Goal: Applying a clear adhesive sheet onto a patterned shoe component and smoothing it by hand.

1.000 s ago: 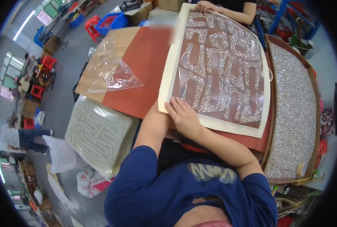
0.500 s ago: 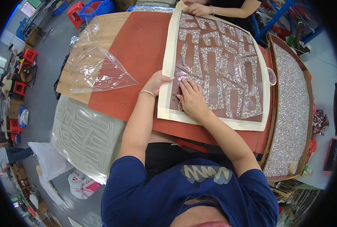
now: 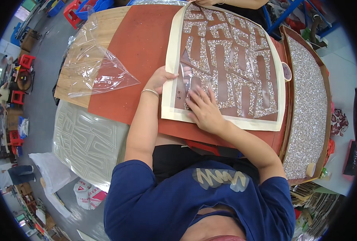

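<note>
While our left hand [image 3: 159, 80] pinches the near-left cream edge of the sheet [image 3: 230, 68], our right hand [image 3: 202, 109] lies flat and unclenched on the clear film [image 3: 188, 82] just beside it, grasping nothing.

Location: sheet on the red mat [image 3: 138, 48], centre of the bench.

Risks, as we judge them:
- film creasing or tearing, if lifted unevenly;
- glitter shapes [image 3: 226, 60] pulling loose with the film;
- sheet sliding, if the left pinch slackens.

Hard to make out:
- film edge against the glare;
- small dark dots by our right fingers, kind unclear;
- another person's hand [image 3: 210, 2], cut off at the far edge;
- glitter panel [image 3: 307, 112] at right, bent by the lens;
- loose plastic [image 3: 92, 68] at left, contents uncertain.
</note>
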Action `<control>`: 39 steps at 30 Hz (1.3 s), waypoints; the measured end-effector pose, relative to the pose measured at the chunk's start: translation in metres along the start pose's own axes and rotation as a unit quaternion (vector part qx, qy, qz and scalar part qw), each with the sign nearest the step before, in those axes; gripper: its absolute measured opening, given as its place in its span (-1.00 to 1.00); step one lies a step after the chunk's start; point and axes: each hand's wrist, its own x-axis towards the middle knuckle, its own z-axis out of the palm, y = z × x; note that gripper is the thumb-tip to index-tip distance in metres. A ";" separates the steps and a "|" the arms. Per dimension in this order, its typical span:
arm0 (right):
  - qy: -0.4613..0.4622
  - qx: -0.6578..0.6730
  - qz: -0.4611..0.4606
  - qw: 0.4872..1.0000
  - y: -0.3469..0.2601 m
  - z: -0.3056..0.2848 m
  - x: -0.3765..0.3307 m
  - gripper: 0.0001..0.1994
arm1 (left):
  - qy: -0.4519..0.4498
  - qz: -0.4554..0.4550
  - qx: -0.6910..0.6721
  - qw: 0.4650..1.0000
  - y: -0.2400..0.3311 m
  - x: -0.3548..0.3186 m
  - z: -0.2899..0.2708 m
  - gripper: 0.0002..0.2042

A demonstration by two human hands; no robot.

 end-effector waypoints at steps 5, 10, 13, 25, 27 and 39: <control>-0.013 0.073 -0.008 0.997 0.001 -0.031 -0.098 -0.62 | 0.088 0.042 0.047 0.994 -0.011 -0.012 0.004 -0.59; 0.048 0.126 0.061 0.989 -0.016 -0.024 -0.128 -0.59 | 0.196 0.063 -0.060 0.977 -0.034 -0.080 0.030 -0.55; 0.118 0.185 0.068 0.973 -0.037 -0.007 -0.060 -0.48 | 0.202 0.072 -0.071 0.974 -0.049 -0.100 0.017 -0.50; 0.164 0.124 0.095 0.974 -0.047 0.031 0.026 -0.66 | 0.234 0.116 0.184 0.948 -0.078 -0.104 0.032 -0.75; 0.145 0.133 0.111 0.974 -0.052 0.018 0.031 -0.67 | 0.271 0.129 0.201 0.933 -0.084 -0.101 0.036 -0.76; 0.166 0.279 0.143 0.935 -0.016 0.019 0.006 -0.74 | 0.405 0.254 0.617 0.625 -0.098 -0.078 0.057 -0.72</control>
